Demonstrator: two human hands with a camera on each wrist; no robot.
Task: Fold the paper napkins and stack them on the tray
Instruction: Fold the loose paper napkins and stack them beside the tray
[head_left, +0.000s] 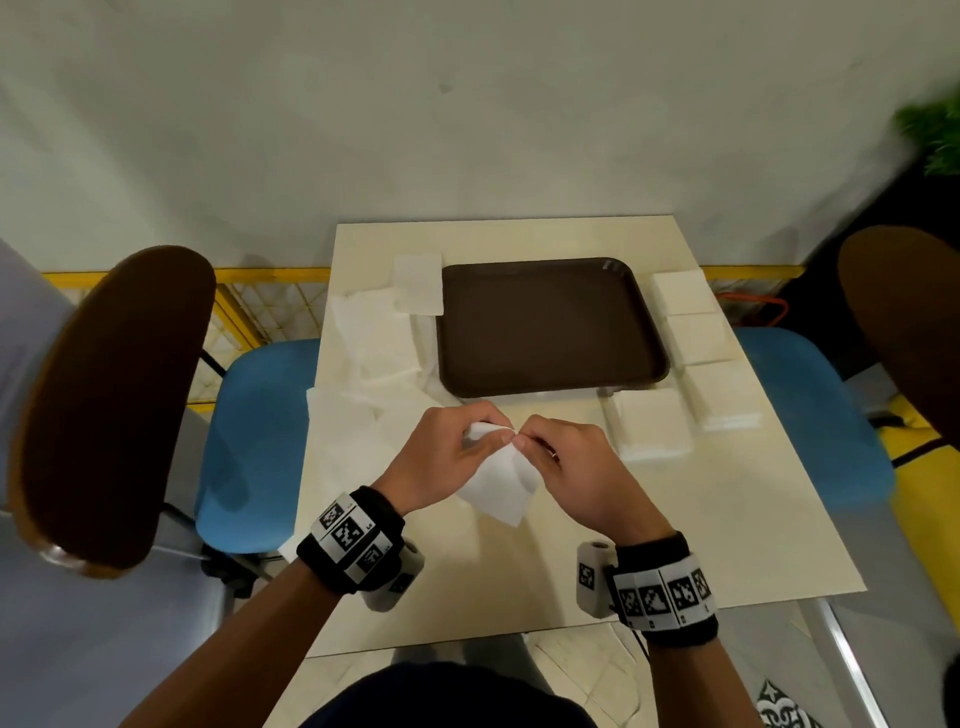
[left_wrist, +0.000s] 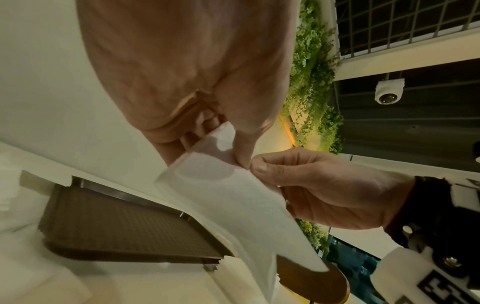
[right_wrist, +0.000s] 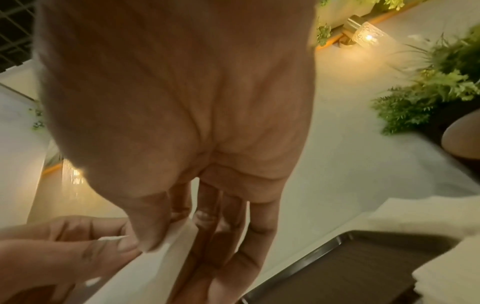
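Note:
A white paper napkin (head_left: 501, 480) hangs above the table's middle, pinched at its top edge by both hands. My left hand (head_left: 457, 452) grips the napkin's upper left part with thumb and fingers, and my right hand (head_left: 563, 457) pinches the top edge right beside it, the fingertips of the two hands touching. In the left wrist view the napkin (left_wrist: 233, 197) droops down and right from the pinch. In the right wrist view the napkin's edge (right_wrist: 179, 242) sits between thumb and fingers. The dark brown tray (head_left: 550, 327) lies just beyond the hands, with nothing on it.
Unfolded napkins (head_left: 374, 343) lie spread left of the tray. Stacks of square napkins (head_left: 696, 338) line its right side, another stack (head_left: 652, 428) sits at its front right corner. Blue chairs (head_left: 254, 441) stand either side of the cream table (head_left: 727, 519).

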